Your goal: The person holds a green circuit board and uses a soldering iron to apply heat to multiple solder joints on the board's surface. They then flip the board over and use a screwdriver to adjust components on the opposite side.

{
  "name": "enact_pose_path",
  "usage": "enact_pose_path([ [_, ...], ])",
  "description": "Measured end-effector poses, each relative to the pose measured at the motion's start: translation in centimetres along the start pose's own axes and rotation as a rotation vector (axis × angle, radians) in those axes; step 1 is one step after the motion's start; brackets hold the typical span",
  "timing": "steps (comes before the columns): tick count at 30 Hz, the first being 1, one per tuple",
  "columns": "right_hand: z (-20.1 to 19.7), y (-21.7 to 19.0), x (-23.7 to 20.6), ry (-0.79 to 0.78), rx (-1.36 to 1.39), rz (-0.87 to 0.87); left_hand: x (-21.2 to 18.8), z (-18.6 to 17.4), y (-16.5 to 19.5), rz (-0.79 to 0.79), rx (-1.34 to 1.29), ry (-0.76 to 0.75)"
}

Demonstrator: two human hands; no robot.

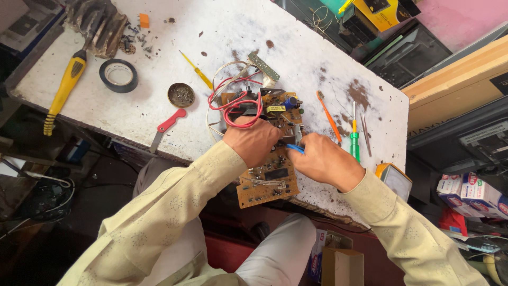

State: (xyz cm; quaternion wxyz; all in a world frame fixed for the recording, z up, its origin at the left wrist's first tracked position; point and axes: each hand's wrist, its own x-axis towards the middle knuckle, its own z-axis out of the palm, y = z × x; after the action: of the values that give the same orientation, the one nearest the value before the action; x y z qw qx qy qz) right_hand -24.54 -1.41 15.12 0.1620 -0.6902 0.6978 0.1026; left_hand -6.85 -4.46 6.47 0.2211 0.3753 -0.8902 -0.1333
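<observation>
Here left hand [254,142] grips circuit board [267,182], right hand [323,159] pinches blue tool [295,149] beside screwdrivers [354,140].

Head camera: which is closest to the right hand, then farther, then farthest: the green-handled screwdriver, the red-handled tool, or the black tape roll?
From the right hand:
1. Green-handled screwdriver, just beside it, toward the table's right end.
2. Red-handled tool, across the brown circuit board, on the left.
3. Black tape roll, farther left and back.

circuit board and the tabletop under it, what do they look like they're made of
Circuit board: probably phenolic laminate, matte tan-brown with pale printed markings and soldered parts. Tabletop: looks like white-painted or laminated board, dull, with brown patches where the coating has worn off.
</observation>
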Motion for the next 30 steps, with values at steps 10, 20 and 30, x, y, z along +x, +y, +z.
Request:
enact_pose_path([
  [10, 0.0, -2.4, -0.6, 0.010, -0.128, 0.053, 0.5, 0.0, 0.3, -0.021, -0.025, -0.091],
  [20, 3.9, -7.2, -2.5, 0.429, -0.729, 0.046, 0.5, 0.4, 0.2, -0.005, -0.080, 0.035],
  [30, -0.7, 0.7, -2.1, -0.028, 0.111, 0.023, 0.2, -0.6, 0.5, -0.070, -0.014, -0.069],
])
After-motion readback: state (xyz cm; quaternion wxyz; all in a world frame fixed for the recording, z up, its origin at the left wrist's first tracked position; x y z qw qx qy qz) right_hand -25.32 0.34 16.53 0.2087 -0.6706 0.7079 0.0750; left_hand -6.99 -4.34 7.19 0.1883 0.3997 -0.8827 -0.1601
